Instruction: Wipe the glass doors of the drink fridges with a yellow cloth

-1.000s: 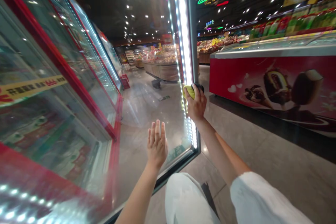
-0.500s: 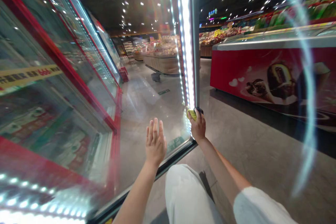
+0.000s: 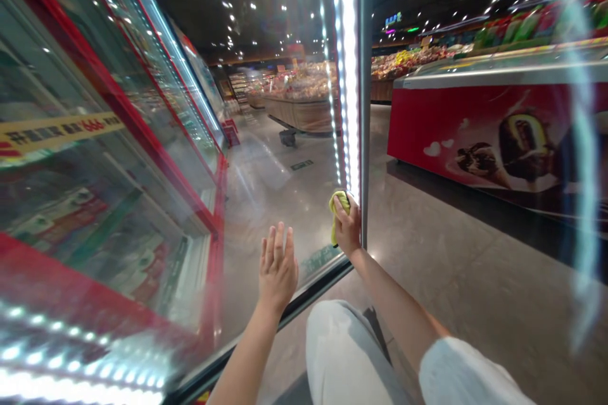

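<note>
Head view, and from where I stand this looks like a wiping step: the right hand (image 3: 349, 226) grips a yellow-green cloth (image 3: 334, 226) at the lower far corner of a glass door (image 3: 304, 209), below a bright light strip (image 3: 349, 76). The left hand (image 3: 277, 275) is empty, fingers up, palm toward the pane (whether it truly touches the glass, I can't tell). I'd say the next move calls for a firm hold on the cloth and a careful pass along that corner. Edges are tight: the dark bottom rail (image 3: 320, 289) runs just below, with a pale-trousered knee (image 3: 337, 332) close on the near side. Rightward, open floor (image 3: 441, 259) reaches to the red freezer chest (image 3: 427, 120); leftward, the red-framed cabinet (image 3: 121, 115) stands well apart.
</note>
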Available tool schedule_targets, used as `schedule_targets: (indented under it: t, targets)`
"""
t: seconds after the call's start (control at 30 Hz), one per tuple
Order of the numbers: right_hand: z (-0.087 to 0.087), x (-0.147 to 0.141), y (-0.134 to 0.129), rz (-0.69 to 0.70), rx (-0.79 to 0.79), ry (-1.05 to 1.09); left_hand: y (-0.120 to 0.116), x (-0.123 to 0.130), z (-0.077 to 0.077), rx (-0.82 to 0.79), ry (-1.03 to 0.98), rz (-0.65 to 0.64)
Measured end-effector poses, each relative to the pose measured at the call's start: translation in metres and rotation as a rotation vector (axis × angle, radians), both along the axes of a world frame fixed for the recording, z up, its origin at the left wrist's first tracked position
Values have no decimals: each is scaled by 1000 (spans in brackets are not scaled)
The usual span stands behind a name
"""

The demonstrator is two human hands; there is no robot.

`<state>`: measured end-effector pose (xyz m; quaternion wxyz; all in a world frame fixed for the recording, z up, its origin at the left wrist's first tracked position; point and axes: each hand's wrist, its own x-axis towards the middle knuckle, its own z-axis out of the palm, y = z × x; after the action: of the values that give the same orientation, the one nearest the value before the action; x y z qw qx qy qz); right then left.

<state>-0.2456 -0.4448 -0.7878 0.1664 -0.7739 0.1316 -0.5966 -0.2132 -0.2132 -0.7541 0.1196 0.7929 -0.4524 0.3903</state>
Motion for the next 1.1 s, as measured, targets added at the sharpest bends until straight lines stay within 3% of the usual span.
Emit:
schedule_targets:
  t: [0.13, 0.23, 0.33, 0.47, 0.53, 0.67, 0.77, 0.9, 1.0, 1.1]
  targets:
    - [17, 11, 11, 60, -26, 3, 2, 3, -2, 1, -12, -7]
    - [-1, 7, 13, 119, -89, 44, 2, 3, -3, -6, -8, 2]
    - [-19, 4, 6, 76, -17, 25, 6, 2, -5, 5, -1, 12]
    - [-16, 19, 19, -39, 147, -48, 16, 3, -10, 9, 18, 33]
    - [-16, 26, 37, 9, 89, -3, 21, 3, -13, 1, 30, 42]
    - [-33, 22, 61, 164, -153, 132, 34, 1, -21, 6, 44, 83]
    - [-35, 21, 57, 91, -70, 90, 51, -1, -25, 11, 51, 123]
    - [-14, 38, 70, -3, 84, 1, 73, 1, -31, -17, 61, 165]
    - [-11, 43, 96, 111, -51, 76, 81, 6, -35, -25, 72, 176]
    - [-27, 35, 106, 215, -147, 155, 83, 12, -38, -30, 74, 161]
